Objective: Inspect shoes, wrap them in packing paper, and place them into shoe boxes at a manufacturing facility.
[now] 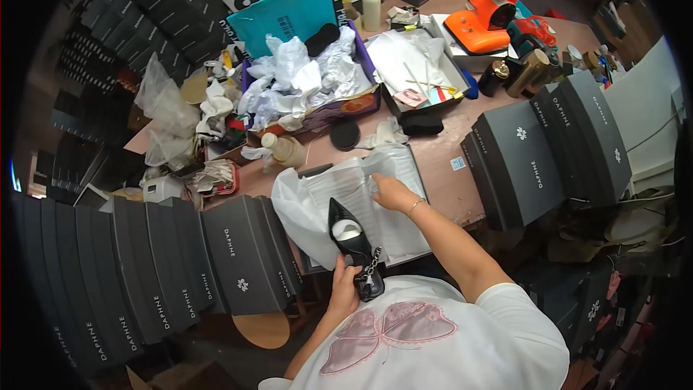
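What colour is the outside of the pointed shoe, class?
The shoe is black outside; it shows best in the head view.

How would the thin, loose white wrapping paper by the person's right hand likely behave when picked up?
The wrapping paper would probably flop, since its left part billows in soft folds. It is likely light for its size, as it looks thin. It may crumple easily, given the visible wrinkles.
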{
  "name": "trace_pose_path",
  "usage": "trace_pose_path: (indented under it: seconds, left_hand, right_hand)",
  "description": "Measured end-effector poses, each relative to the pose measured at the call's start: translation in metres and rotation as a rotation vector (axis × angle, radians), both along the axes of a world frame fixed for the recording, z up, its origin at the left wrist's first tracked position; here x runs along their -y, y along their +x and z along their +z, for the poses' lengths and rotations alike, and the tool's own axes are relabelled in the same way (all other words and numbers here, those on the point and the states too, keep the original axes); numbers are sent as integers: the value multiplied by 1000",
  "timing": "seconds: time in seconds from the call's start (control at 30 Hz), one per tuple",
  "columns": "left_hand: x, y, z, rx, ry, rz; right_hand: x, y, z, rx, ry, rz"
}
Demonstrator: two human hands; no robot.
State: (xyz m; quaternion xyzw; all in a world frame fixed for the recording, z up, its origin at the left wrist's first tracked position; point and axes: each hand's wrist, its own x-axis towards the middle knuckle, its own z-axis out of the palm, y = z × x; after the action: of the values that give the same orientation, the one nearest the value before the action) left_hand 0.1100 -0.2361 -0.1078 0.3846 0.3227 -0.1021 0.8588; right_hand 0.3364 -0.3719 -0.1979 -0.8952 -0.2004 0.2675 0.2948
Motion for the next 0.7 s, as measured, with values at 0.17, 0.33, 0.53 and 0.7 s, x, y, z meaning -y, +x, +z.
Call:
trace_pose_path:
  seconds: [0.17, 0.33, 0.53, 0.7]
  left_hand:
    - [3, -3, 0, 21, 11, 31]
    - [1, 1, -11, 26, 45, 2]
    - [8, 3, -12, 124, 87, -75]
    - [8, 6, -12, 120, 81, -127]
  right_hand:
    - [-13, -13, -19, 279, 179, -233]
    - [14, -52, 121, 110, 468, 252]
    - [-4, -81, 124, 165, 474, 200]
    - [5, -89, 114, 288, 461, 204]
